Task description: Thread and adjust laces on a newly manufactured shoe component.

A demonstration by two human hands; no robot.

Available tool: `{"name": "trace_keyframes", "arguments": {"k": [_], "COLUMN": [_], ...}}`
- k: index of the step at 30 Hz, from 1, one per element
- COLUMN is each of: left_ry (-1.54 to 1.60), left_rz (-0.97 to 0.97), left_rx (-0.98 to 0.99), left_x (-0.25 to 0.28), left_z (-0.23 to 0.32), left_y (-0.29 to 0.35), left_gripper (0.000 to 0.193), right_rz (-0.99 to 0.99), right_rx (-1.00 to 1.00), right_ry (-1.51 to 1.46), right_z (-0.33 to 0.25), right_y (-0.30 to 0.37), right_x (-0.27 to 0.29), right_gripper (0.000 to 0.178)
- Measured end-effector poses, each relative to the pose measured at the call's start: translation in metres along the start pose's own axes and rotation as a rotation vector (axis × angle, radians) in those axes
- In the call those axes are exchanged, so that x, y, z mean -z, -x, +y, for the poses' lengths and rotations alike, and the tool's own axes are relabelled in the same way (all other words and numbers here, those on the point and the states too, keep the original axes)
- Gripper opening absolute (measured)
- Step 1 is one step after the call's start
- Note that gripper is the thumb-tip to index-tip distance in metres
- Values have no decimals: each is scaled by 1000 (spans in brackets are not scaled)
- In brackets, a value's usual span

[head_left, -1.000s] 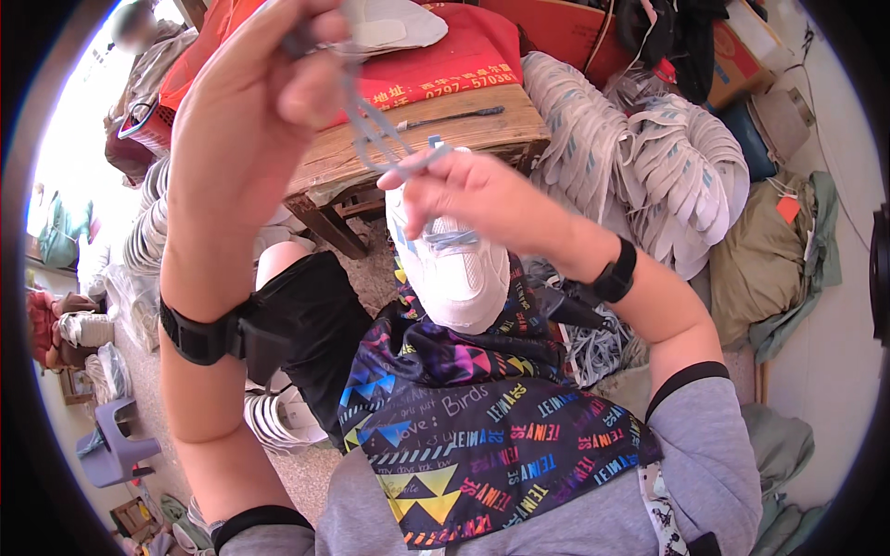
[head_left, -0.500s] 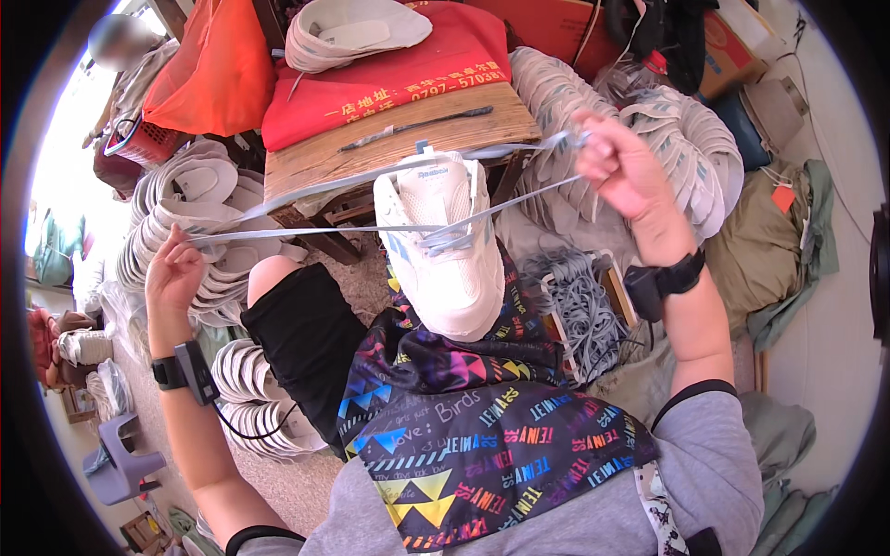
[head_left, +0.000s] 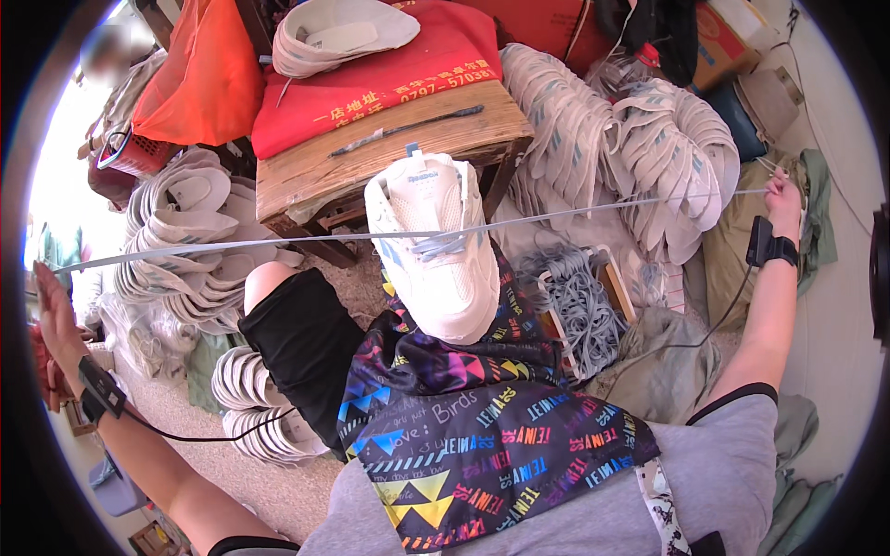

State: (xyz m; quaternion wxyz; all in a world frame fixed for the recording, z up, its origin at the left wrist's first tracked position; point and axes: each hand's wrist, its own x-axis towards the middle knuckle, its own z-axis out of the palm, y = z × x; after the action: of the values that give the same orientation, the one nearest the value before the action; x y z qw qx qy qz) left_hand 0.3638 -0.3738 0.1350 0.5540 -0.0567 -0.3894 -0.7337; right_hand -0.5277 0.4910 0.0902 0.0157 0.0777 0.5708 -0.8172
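Note:
A white shoe upper (head_left: 454, 292), shaped like a sneaker, stands toe toward me on the apron cloth over my lap. A pale blue-grey shoelace (head_left: 315, 238) crosses its throat and stretches nearly straight out to both sides. At the far left my left hand (head_left: 60, 324) has one end of the lace at its fingertips, the other fingers fairly straight. My right hand (head_left: 784, 201), far out to the right, pinches the other end. Neither hand touches the shoe.
A wooden bench (head_left: 389, 139) ahead bears a thin dark tool (head_left: 406, 130) and a red cloth (head_left: 371, 88). Stacked white uppers (head_left: 181, 232) lie left, more uppers (head_left: 667, 148) right. A box of loose laces (head_left: 586, 310) sits right of my lap. Wrist cables (head_left: 209, 435) hang near my arms.
Both hands have moved far apart, left hand outward left, right hand outward right. The lace, crossed and looped over the shoe before, is now drawn out into a long taut line.

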Motion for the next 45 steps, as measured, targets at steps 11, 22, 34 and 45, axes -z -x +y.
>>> {"name": "trace_keyframes", "arguments": {"k": [11,22,34,45], "left_ry": [-1121,-1455,-641,-980], "left_rz": [-134,-808,-51,-208], "left_rx": [564,-56,1291,914], "left_x": [-234,-277,-269,-266], "left_z": [-335,-415,-406,-403], "left_y": [176,220,226,244], "left_gripper": [19,21,33,15], "right_rz": [-676,-1189,-1193,-1395], "right_rx": [-137,-129,746,1530], "right_ry": [629,679,1157,1202], "right_z": [179,245,229,200], "right_y": [228,337,355,347], "right_x": [-158,-219,-240,-261], "right_gripper": [20,13,12,13]}}
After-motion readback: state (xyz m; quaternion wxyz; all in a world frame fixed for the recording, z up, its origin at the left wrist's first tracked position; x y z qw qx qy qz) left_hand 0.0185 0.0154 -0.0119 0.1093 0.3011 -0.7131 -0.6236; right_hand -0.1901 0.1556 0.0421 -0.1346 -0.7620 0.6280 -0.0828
